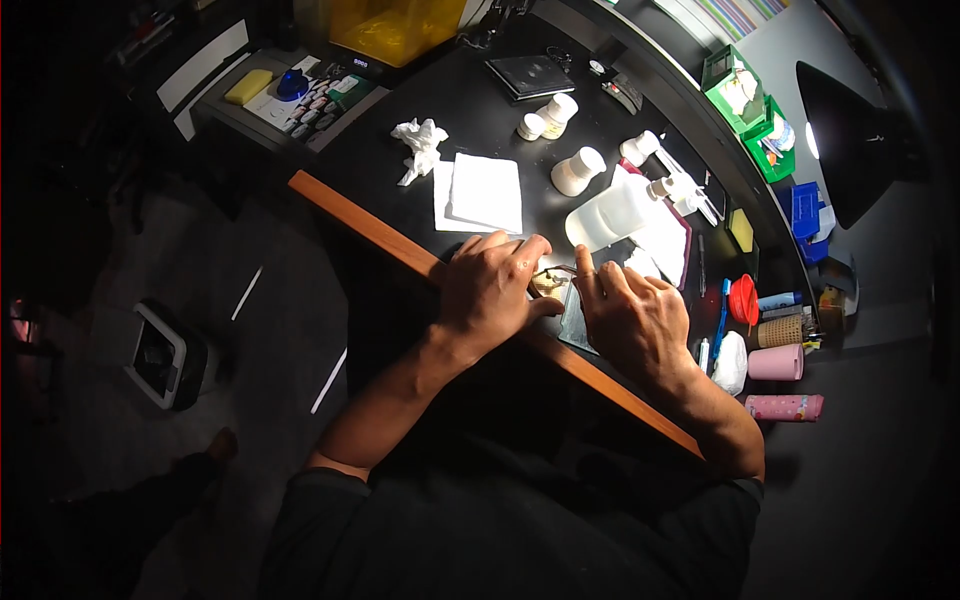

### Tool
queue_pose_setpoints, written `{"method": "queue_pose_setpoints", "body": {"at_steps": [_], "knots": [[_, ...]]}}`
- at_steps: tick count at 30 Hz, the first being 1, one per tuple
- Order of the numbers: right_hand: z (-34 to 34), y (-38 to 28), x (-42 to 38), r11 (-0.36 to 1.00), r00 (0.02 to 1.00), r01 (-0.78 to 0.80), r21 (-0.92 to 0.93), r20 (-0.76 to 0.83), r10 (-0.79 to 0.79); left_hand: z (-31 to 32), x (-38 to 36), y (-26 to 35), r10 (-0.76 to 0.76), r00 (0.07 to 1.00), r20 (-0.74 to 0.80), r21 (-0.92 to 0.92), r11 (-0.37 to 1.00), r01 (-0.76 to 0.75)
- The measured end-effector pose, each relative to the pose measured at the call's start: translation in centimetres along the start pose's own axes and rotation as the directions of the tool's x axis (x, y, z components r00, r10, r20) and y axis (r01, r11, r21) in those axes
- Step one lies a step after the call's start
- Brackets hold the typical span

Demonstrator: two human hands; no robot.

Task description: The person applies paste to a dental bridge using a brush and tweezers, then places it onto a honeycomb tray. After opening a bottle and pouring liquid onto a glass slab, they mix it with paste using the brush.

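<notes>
My left hand (492,285) is closed around a small beige, rounded piece (548,284) with a thin dark line along its top, held over the table's front edge. Close on its right is my right hand (638,315), index finger extended and the other fingers curled; whatever those fingers may hold is hidden. A greenish, glassy flat plate (577,325) shows below, between the hands. Just beyond them lies a translucent white bottle (608,217) on its side. White folded sheets (486,193) lie to the left of it.
White jars (578,172) and a crumpled tissue (420,147) sit farther back on the black table (390,215). To the right are a red lid (743,300), a pink cup (776,363) and a blue pen-like stick (722,310). A lamp (845,145) shines from the upper right.
</notes>
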State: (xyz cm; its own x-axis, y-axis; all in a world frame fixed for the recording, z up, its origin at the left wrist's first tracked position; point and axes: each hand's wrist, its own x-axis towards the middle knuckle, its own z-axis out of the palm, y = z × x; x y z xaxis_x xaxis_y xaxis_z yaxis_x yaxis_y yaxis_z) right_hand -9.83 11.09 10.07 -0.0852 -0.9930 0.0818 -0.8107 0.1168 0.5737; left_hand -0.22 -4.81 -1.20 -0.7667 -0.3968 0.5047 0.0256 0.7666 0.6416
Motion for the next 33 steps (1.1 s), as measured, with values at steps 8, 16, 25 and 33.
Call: {"method": "queue_pose_setpoints", "body": {"at_steps": [8, 16, 25, 33], "knots": [[0.08, 0.07, -0.11, 1.0, 1.0, -0.002, 0.015, 0.025, 0.001, 0.1, 0.0, -0.04, 0.005, 1.0, -0.027, -0.006, 1.0, -0.005], [-0.32, -0.14, -0.04, 0.998, 0.998, -0.028, 0.054, 0.061, 0.024, 0.22, -0.01, -0.14, 0.0, 1.0, -0.015, -0.01, 1.0, -0.001], [0.15, -0.21, -0.09, 0.993, 0.995, -0.071, 0.099, 0.079, 0.063, 0.19, 0.02, -0.17, 0.014, 1.0, -0.018, -0.031, 0.999, -0.015], [0.12, -0.18, -0.16, 0.998, 0.996, -0.036, 0.061, 0.081, 0.031, 0.28, -0.07, -0.25, 0.023, 0.999, -0.035, -0.041, 0.999, -0.025]]}}
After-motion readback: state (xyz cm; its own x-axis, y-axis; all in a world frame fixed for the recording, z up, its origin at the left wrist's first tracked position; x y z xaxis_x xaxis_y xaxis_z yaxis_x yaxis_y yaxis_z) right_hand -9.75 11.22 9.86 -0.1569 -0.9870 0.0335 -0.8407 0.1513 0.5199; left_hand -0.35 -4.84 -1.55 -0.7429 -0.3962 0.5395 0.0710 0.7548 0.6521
